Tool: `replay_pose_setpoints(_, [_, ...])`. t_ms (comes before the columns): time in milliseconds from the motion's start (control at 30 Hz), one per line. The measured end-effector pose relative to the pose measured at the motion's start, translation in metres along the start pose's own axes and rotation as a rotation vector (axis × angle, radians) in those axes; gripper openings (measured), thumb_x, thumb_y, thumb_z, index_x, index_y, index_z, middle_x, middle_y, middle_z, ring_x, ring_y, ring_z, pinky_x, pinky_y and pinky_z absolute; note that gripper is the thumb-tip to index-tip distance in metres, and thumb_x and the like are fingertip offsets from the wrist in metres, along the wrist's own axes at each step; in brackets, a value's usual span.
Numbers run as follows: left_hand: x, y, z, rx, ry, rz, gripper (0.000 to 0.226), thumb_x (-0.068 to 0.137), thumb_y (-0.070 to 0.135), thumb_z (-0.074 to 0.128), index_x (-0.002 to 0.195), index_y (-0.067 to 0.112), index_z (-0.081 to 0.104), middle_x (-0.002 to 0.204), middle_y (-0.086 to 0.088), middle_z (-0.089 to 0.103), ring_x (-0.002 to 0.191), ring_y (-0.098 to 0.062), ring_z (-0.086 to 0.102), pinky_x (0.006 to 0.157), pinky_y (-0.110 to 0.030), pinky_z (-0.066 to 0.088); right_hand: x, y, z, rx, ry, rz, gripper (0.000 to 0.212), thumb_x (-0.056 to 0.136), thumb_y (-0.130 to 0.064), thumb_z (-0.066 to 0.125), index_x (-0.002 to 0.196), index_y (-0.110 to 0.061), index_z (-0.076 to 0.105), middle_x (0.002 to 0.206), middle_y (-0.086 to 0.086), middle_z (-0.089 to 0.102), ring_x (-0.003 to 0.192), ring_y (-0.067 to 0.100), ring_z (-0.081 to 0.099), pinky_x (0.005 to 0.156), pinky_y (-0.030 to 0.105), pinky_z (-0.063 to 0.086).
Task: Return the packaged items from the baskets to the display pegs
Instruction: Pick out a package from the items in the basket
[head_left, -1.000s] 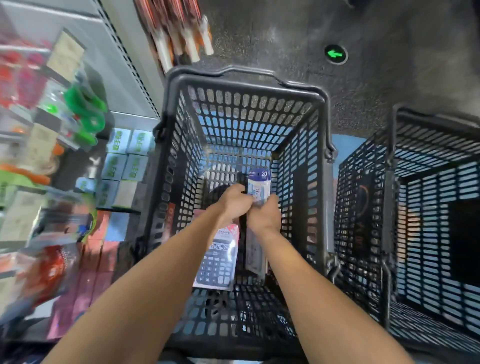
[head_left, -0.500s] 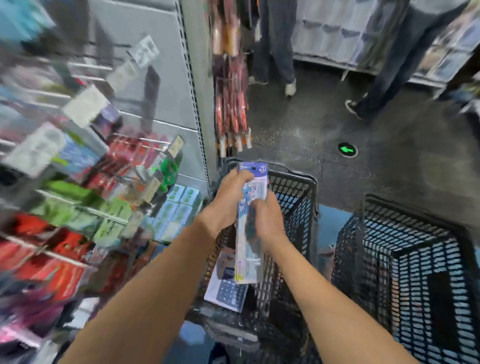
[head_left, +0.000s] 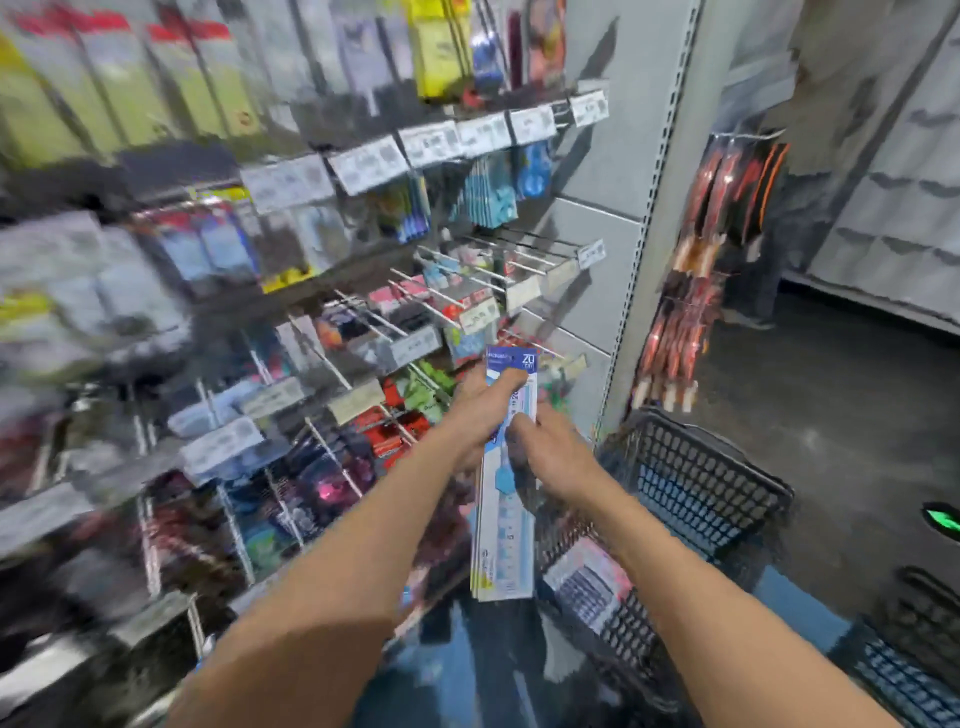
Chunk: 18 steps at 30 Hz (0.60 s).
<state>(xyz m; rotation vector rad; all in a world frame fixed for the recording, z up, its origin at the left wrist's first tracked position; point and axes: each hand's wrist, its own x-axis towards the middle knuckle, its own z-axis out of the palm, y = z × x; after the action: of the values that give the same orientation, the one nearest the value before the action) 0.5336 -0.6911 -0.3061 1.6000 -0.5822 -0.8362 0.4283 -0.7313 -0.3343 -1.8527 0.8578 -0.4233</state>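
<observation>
While much of the frame is smeared by blur, the centre shows both hands close together on a long, narrow ruler pack (head_left: 505, 545), held upright in front of the display pegs (head_left: 470, 280), with its blue header marked "20" at the top. The left hand (head_left: 480, 413) grips the upper part of the pack, fingers curled across its face just below the header. The right hand (head_left: 550, 449) pinches the pack's right edge a little lower, almost touching the left hand. More than one pack seems stacked together, though I cannot tell how many. The pack's lower end hangs over the near corner of a black basket (head_left: 706, 483) in the right centre of the frame, where a calculator pack (head_left: 589, 587) leans against the near wall. A second basket (head_left: 914, 654) shows in the lower right corner. The pegs fill the left and middle of the frame, many carrying hanging goods and price tags (head_left: 369, 166). Red and orange packs (head_left: 691, 312) hang on the grey upright at the upper right, and a green arrow marker (head_left: 943, 520) glows on the dark floor at the right edge
</observation>
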Motion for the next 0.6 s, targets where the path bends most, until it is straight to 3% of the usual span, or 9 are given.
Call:
replay_pose_setpoints(67, [-0.03, 0.012, -0.034, 0.105, 0.066, 0.052, 0.022, 0.09, 0.026, 0.061, 0.075, 0.01, 0.059, 0.058, 0.001, 0.06, 0.047, -0.009, 0.052, 0.049, -0.019, 0.041, -0.011, -0.025, 0.005, -0.174, -0.018, -0.051, 0.039, 0.088, -0.044, 0.042, 0.078, -0.012, 0.062, 0.076, 0.005, 0.066, 0.076, 0.023, 0.061, 0.068, 0.035, 0.048])
replay_pose_setpoints(133, [-0.051, 0.016, -0.064, 0.207, 0.146, 0.082, 0.021, 0.092, 0.027, 0.058, 0.073, 0.018, 0.053, 0.061, -0.003, 0.049, 0.048, -0.013, 0.039, 0.05, -0.023, 0.032, -0.016, -0.048, 0.01, -0.171, 0.12, -0.056, 0.048, 0.088, -0.045, 0.044, 0.07, -0.005, 0.062, 0.066, 0.011, 0.065, 0.07, 0.028, 0.063, 0.066, 0.038, 0.048])
replay_pose_setpoints(200, [-0.075, 0.02, -0.095, 0.273, 0.203, 0.105, 0.028, 0.09, 0.026, 0.058, 0.065, 0.022, 0.047, 0.059, -0.003, 0.044, 0.048, -0.012, 0.035, 0.053, -0.028, 0.028, -0.019, -0.073, 0.021, -0.16, 0.229, -0.159, 0.035, 0.091, -0.037, 0.05, 0.073, -0.01, 0.063, 0.066, 0.005, 0.065, 0.07, 0.027, 0.061, 0.062, 0.035, 0.042])
replay_pose_setpoints(233, [-0.087, 0.022, -0.111, 0.318, 0.211, 0.122, 0.033, 0.091, 0.023, 0.057, 0.062, 0.022, 0.042, 0.057, -0.002, 0.042, 0.046, -0.011, 0.032, 0.05, -0.028, 0.026, -0.023, -0.088, 0.03, -0.151, 0.212, -0.241, 0.023, 0.094, -0.031, 0.054, 0.084, -0.015, 0.067, 0.076, 0.003, 0.068, 0.076, 0.025, 0.062, 0.067, 0.034, 0.044])
replay_pose_setpoints(267, [-0.099, 0.025, -0.123, 0.364, 0.198, 0.144, 0.034, 0.092, 0.019, 0.056, 0.061, 0.022, 0.041, 0.057, -0.001, 0.041, 0.045, -0.009, 0.031, 0.048, -0.029, 0.026, -0.024, -0.101, 0.041, -0.143, 0.153, -0.321, 0.018, 0.095, -0.028, 0.056, 0.101, -0.018, 0.07, 0.09, 0.002, 0.071, 0.085, 0.022, 0.064, 0.075, 0.034, 0.048])
replay_pose_setpoints(333, [-0.118, 0.029, -0.144, 0.41, 0.167, 0.175, 0.028, 0.093, 0.013, 0.056, 0.066, 0.019, 0.047, 0.057, 0.002, 0.047, 0.044, -0.005, 0.035, 0.046, -0.023, 0.029, -0.027, -0.128, 0.06, -0.175, -0.024, -0.452, 0.03, 0.097, -0.024, 0.058, 0.124, -0.018, 0.067, 0.112, 0.001, 0.069, 0.103, 0.017, 0.064, 0.093, 0.033, 0.05])
replay_pose_setpoints(400, [-0.138, 0.033, -0.162, 0.4, 0.159, 0.187, 0.022, 0.091, 0.006, 0.056, 0.071, 0.015, 0.051, 0.056, 0.003, 0.05, 0.043, -0.004, 0.038, 0.046, -0.022, 0.032, -0.034, -0.149, 0.076, -0.241, -0.15, -0.573, 0.029, 0.097, -0.024, 0.056, 0.12, -0.015, 0.072, 0.112, 0.002, 0.073, 0.105, 0.018, 0.066, 0.093, 0.034, 0.051])
replay_pose_setpoints(467, [-0.154, 0.032, -0.179, 0.345, 0.174, 0.176, 0.021, 0.086, 0.001, 0.058, 0.07, 0.013, 0.051, 0.054, 0.004, 0.048, 0.043, -0.004, 0.038, 0.045, -0.02, 0.032, -0.041, -0.165, 0.086, -0.292, -0.212, -0.669, 0.026, 0.095, -0.022, 0.057, 0.109, -0.013, 0.076, 0.101, 0.004, 0.076, 0.095, 0.019, 0.068, 0.081, 0.032, 0.05])
replay_pose_setpoints(600, [-0.184, 0.023, -0.216, 0.347, 0.197, 0.173, 0.024, 0.079, 0.002, 0.064, 0.062, 0.016, 0.054, 0.053, 0.006, 0.052, 0.047, -0.008, 0.043, 0.049, -0.022, 0.034, -0.063, -0.195, 0.107, -0.409, -0.327, -0.69, 0.016, 0.094, -0.014, 0.061, 0.093, -0.007, 0.075, 0.088, 0.012, 0.074, 0.081, 0.026, 0.067, 0.071, 0.035, 0.05])
